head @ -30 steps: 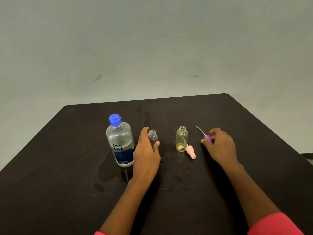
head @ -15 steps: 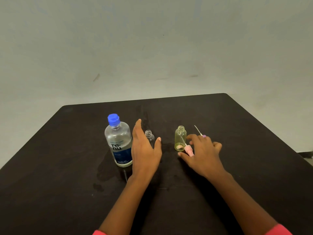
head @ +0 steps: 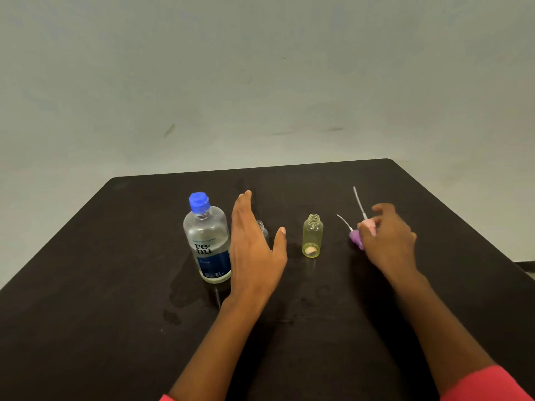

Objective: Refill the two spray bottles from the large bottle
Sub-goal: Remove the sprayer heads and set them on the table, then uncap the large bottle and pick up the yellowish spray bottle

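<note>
- Large bottle [head: 207,241]: clear, with a blue label and a blue cap [head: 199,202] screwed on. It stands upright on the dark table [head: 86,285], left of everything else, with wet marks on the tabletop in front of it.
- Left hand [head: 254,256]: open and holding nothing, fingers straight and together, thumb spread wide. It is set edge-on just right of the large bottle and overlaps that bottle's side in this view; whether they touch cannot be told.
- Right hand [head: 388,241]: blurred, fingers curled, pinching the pink spray head at its fingertips.
- Yellow spray bottle [head: 312,235]: upright, neck uncapped, between the two hands, with something pale at its bottom.
- Clear spray bottle [head: 263,231]: uncapped, mostly hidden behind the left hand.
- Pink spray head [head: 370,225]: its thin tube points up and away.
- Purple spray head [head: 355,237]: just beside the right hand's fingers, its tube angled left.
</note>
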`<state>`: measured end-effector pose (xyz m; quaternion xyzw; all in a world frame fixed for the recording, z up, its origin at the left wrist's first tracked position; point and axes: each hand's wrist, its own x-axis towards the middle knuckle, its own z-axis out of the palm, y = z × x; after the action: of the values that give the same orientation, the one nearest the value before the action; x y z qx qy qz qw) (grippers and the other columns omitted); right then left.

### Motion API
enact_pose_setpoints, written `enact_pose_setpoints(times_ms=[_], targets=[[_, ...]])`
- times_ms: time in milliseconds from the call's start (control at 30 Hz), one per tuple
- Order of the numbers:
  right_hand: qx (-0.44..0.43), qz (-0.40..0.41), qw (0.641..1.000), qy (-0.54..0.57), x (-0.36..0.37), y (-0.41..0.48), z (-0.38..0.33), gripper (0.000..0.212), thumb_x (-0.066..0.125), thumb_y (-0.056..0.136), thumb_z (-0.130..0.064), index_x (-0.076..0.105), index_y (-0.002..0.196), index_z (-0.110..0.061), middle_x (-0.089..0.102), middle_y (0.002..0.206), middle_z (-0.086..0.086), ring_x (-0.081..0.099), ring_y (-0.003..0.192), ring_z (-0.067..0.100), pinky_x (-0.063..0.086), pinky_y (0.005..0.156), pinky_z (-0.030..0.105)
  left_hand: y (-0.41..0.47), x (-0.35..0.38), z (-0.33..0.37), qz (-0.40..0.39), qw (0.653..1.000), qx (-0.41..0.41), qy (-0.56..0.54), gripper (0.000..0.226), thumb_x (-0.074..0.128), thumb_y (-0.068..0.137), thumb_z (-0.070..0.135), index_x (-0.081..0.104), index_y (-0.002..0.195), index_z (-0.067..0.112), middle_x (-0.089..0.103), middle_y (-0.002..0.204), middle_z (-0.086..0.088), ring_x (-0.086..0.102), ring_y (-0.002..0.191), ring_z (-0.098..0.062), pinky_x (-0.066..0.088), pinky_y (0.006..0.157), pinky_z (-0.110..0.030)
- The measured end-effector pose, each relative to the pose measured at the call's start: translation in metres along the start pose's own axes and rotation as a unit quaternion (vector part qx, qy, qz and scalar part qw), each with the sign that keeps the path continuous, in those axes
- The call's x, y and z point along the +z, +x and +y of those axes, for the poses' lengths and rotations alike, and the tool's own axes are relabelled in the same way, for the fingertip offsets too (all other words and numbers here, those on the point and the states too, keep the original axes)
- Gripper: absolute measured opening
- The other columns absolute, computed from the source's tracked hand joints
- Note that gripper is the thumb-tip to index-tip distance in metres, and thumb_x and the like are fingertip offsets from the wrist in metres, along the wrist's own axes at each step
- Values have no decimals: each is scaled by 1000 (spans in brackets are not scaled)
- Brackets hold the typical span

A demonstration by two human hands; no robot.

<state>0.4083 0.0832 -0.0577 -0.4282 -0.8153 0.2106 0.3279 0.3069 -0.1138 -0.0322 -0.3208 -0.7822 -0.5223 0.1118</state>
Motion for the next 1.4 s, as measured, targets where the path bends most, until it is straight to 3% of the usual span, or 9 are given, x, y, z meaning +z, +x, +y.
enact_pose_setpoints(times_ms=[200, 300, 467, 533, 700, 833, 1067, 1233, 1400], targets=[[54, -58, 997, -3, 7, 10, 22, 40, 59, 88, -20, 45, 123, -8, 62, 107, 17, 56, 100, 33, 39, 78, 34, -4, -8, 10, 28, 996, 84, -12, 68, 65, 85, 12, 29, 143, 13, 32, 149, -7, 29, 135, -11, 20, 95, 4], [53, -67, 996, -3, 9, 9, 24, 40, 58, 89, -22, 46, 124, -8, 62, 108, 15, 55, 102, 31, 39, 79, 33, -3, -19, 13, 83, 984, 159, -9, 58, 64, 83, 6, 38, 135, 7, 44, 140, -12, 37, 132, -16, 26, 107, -12], [51, -59, 997, -18, 12, 11, 23, 38, 57, 90, -24, 48, 122, -7, 62, 107, 14, 56, 99, 30, 39, 79, 34, 3, -38, 7, 199, 956, 215, -4, 54, 65, 80, 2, 40, 128, 6, 49, 130, -14, 46, 125, -33, 36, 107, -44], [33, -29, 999, -27, 10, 10, 18, 36, 58, 89, -25, 50, 120, -7, 61, 109, 15, 55, 101, 31, 39, 78, 33, 3, -47, 1, 226, 957, 182, 0, 58, 65, 82, 10, 35, 132, 6, 42, 134, -9, 39, 131, -32, 34, 106, -52], [-77, 57, 994, 55, -6, 9, -39, 27, 59, 87, -19, 56, 113, -10, 61, 111, 8, 57, 99, 25, 42, 84, 33, 4, -66, -17, 225, 974, -28, -23, 91, 73, 78, 41, 19, 146, 13, 27, 150, -7, 22, 141, -18, 23, 115, -36], [-178, 11, 966, 188, -11, -2, -118, 19, 60, 85, -15, 61, 103, -15, 64, 97, -2, 59, 81, 12, 50, 80, 30, 8, -75, -27, 176, 977, -119, -31, 99, 71, 72, 51, 15, 148, 21, 27, 151, 2, 26, 139, -11, 26, 112, -32], [-359, -182, 904, 147, 10, -34, -219, 28, 59, 89, -35, 58, 108, -14, 61, 101, 1, 55, 86, 11, 50, 80, 31, 16, -71, -34, 65, 993, -96, 28, 78, 71, 70, 51, 41, 135, 20, 51, 133, 1, 50, 120, -18, 43, 100, -44], [-407, -172, 897, -27, 20, -42, -239, 39, 52, 89, -51, 58, 101, -14, 55, 89, 1, 51, 82, 15, 41, 72, 25, 21, -67, -38, 69, 990, -111, 51, 59, 70, 71, 47, 48, 122, 25, 58, 115, 5, 55, 107, -17, 46, 95, -50], [-392, -232, 890, -30, 18, -43, -243, 23, 59, 89, -36, 63, 96, -14, 63, 93, 2, 55, 86, 16, 40, 72, 25, 21, -68, -41, 82, 988, -107, 73, 52, 73, 72, 40, 53, 116, 23, 61, 110, 4, 56, 103, -15, 35, 104, -53]])
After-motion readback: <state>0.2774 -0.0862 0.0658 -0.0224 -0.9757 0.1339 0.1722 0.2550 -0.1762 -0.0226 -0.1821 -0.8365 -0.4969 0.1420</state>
